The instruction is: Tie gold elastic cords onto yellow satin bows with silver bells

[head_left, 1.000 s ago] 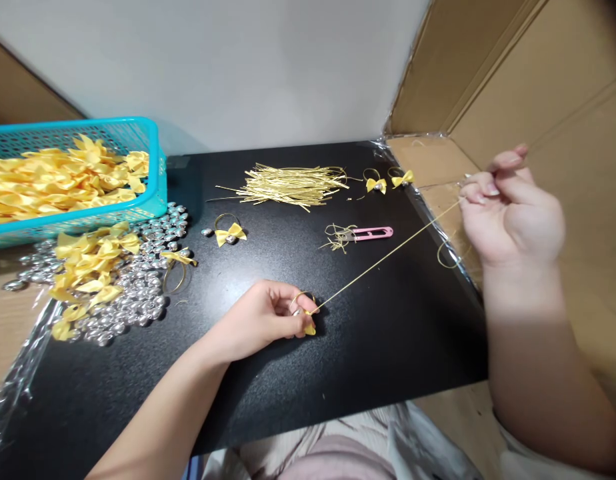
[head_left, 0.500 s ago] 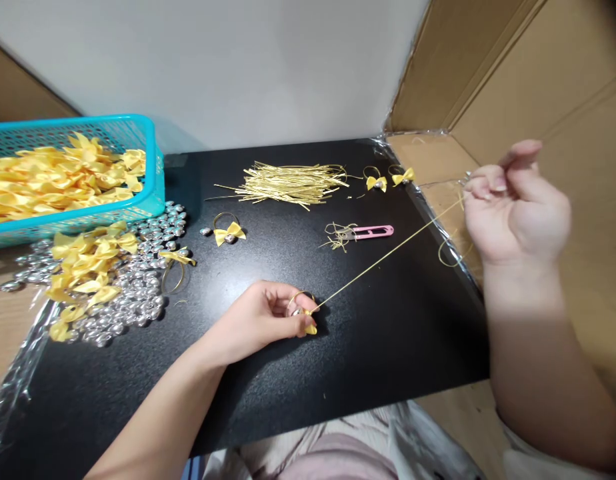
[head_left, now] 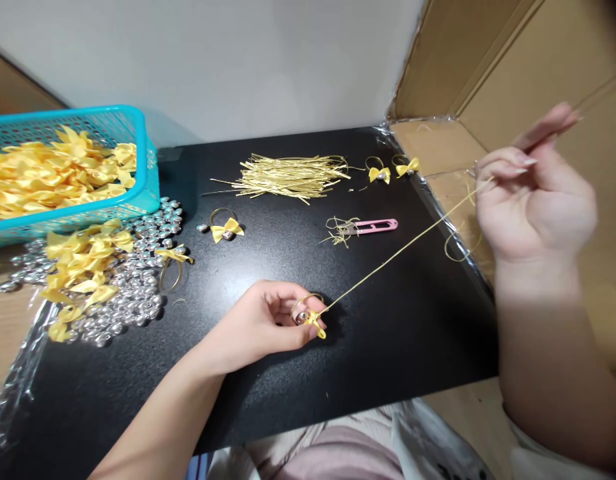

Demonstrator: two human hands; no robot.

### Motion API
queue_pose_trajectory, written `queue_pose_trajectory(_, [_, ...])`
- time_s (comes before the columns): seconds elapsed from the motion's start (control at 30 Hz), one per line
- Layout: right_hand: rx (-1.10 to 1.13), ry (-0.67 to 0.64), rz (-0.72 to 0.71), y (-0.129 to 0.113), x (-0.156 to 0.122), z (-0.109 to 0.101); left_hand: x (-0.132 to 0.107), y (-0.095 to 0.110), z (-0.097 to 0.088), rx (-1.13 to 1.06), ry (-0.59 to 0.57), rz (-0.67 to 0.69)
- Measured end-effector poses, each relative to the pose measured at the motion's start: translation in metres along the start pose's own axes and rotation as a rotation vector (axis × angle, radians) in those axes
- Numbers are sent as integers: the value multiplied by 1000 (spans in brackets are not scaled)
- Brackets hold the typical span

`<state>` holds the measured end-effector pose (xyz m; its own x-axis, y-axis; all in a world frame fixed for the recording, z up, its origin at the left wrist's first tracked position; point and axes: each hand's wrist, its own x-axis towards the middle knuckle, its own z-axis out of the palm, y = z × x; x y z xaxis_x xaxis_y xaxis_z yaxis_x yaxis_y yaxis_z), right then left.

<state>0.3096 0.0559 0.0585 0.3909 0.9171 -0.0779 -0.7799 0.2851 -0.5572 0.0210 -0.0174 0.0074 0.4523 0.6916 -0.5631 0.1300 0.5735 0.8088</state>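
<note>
Pinched in the thumb and fingers of my left hand, low over the black table, is a yellow ribbon bow. A silver bead and a thin gold ring show beside it, partly hidden by the fingers. From the bow a thin yellow cord runs taut up to the right. Its far end enters the curled fingers of my right hand, which is raised over the table's right edge. A loose loop of cord hangs below that hand.
Left stands a blue basket of yellow bows, with silver beads and more bows before it. Gold strips, pink-handled thread snips with cord scraps, and several bows on rings lie on the table. Cardboard walls the right.
My right hand has moved up and slightly right, with the cord still stretched. The left hand has turned a little, so more of the bow and bead shows. The view has shifted slightly.
</note>
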Motion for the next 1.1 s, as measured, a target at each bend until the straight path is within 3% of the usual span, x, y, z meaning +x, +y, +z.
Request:
queue_pose_trajectory(0.33, [-41, -60, 27, 1, 5, -6, -1, -5, -6, -53, -87, 75])
queue_pose_trajectory(0.5, [-245, -209, 8, 1, 7, -12, -1, -2, -2, -123, -94, 82])
queue_pose_trajectory(0.77, [-500, -194, 21, -3, 7, -16, 3, -5, -3, -63, 29, 124])
queue_pose_trajectory(0.93, [-415, -254, -152, -4, 10, -20, 7, -5, -6, -18, 176, 153])
queue_pose_trajectory(1.1, [-355, -229, -157, -3, 9, -19, 10, -5, -6, 80, 263, 146])
